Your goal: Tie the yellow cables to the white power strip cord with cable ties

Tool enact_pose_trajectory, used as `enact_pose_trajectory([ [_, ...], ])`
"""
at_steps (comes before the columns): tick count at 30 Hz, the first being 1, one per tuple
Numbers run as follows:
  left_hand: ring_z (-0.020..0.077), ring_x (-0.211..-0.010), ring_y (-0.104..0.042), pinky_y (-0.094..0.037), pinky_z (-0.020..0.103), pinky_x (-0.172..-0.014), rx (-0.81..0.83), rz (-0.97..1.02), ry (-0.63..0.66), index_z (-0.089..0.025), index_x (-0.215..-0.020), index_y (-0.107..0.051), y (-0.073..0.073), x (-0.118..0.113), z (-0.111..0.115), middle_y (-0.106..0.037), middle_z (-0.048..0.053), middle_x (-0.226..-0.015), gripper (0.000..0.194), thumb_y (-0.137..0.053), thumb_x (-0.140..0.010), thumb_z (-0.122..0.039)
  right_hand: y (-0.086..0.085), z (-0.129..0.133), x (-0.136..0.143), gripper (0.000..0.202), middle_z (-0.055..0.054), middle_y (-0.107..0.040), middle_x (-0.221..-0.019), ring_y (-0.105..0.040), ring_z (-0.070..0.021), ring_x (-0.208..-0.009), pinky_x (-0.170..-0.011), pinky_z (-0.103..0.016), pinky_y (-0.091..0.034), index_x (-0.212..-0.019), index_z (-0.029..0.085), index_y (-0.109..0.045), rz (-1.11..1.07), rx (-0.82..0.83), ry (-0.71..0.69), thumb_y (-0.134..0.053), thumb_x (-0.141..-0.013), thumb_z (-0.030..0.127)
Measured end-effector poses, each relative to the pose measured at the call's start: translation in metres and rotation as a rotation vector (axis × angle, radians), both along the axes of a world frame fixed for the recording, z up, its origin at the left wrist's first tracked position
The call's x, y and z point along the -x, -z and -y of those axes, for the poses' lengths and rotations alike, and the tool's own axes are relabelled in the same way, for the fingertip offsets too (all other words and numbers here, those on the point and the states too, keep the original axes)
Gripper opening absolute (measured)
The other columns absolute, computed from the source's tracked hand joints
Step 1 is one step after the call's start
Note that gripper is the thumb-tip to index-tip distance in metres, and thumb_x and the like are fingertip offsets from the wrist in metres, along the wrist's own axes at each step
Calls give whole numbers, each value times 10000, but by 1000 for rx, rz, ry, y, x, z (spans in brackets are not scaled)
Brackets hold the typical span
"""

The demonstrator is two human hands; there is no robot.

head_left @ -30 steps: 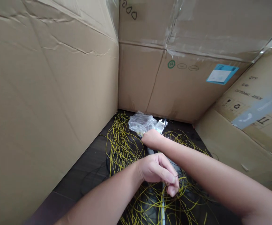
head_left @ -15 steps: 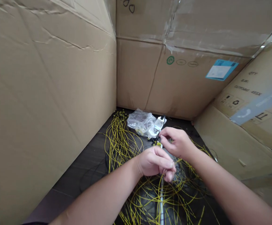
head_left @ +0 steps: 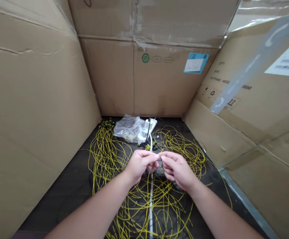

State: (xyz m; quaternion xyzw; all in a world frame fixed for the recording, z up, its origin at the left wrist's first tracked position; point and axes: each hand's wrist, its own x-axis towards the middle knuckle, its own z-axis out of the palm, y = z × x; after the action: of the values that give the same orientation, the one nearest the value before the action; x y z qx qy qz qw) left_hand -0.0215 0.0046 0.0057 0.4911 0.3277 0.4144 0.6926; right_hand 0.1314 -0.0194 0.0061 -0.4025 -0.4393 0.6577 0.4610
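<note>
While the view is walled in by cardboard, a tall cardboard box point(head_left: 30, 109) is seen filling the left side, its face creased. At its foot, on the dark floor point(head_left: 67, 189), loops of yellow cable point(head_left: 104, 156) are spread in loose tangles that run right across the middle of the scene. Just right of the nearest loops, the left hand point(head_left: 139, 164) is held above the tangle, its fingers curled and its thumb and fingertips pinched together; what is pinched is too small to be made out, though it lies where a white cord point(head_left: 150, 141) comes down from the far side. Beyond the hands, a crumpled clear plastic bag point(head_left: 129, 127) is lying on the floor, with a white plug point(head_left: 149, 126) just beside it on the right. Fingertip to fingertip with the left hand, the right hand point(head_left: 176, 169) is held closed in a pinch on the same small spot, over the cable. At the far end, a second box point(head_left: 146, 83) is stood against the others, marked with a green round mark point(head_left: 145, 58) and a blue label point(head_left: 196, 62). On the right, a leaning box point(head_left: 258, 109) is crossed by a strip of clear tape point(head_left: 246, 73) and bears a white label point(head_left: 287, 58).
</note>
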Motion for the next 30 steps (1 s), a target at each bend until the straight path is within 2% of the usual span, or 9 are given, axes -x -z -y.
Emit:
enact_pose_trajectory([
  [6, 88, -473, -491, -369, 225, -486, -17, -125, 44, -97, -612, -671, -1, -3, 2, -611, 50, -558, 213, -591, -756, -233, 5, -2, 2, 228, 103, -347, -440, -227, -12, -328, -296, -136, -197, -799, 152, -592, 14, -86, 149, -642, -754, 371],
  [9, 91, -480, -507, -376, 222, -487, 6, -138, 70, -97, -615, -673, 0, -4, 3, -628, 59, -578, 205, -605, -749, -236, 6, -3, 0, 221, 92, -380, -428, -228, -9, -326, -293, -133, -200, -740, 146, -595, -13, -54, 123, -646, -756, 360],
  [15, 96, -492, -526, -392, 221, -498, 69, -106, 114, -99, -658, -679, 2, -3, 2, -642, 62, -588, 177, -643, -728, -258, 5, -3, -7, 199, 106, -328, -408, -186, -8, -346, -298, -128, -198, -749, 138, -618, -90, 14, 31, -671, -740, 330],
  [30, 89, -459, -504, -366, 218, -485, 81, -119, 168, -92, -580, -641, 1, -2, 1, -618, 52, -536, 194, -634, -716, -230, 10, -7, -10, 209, 90, -379, -418, -228, -7, -334, -292, -141, -194, -757, 126, -651, -69, -23, 1, -684, -720, 329],
])
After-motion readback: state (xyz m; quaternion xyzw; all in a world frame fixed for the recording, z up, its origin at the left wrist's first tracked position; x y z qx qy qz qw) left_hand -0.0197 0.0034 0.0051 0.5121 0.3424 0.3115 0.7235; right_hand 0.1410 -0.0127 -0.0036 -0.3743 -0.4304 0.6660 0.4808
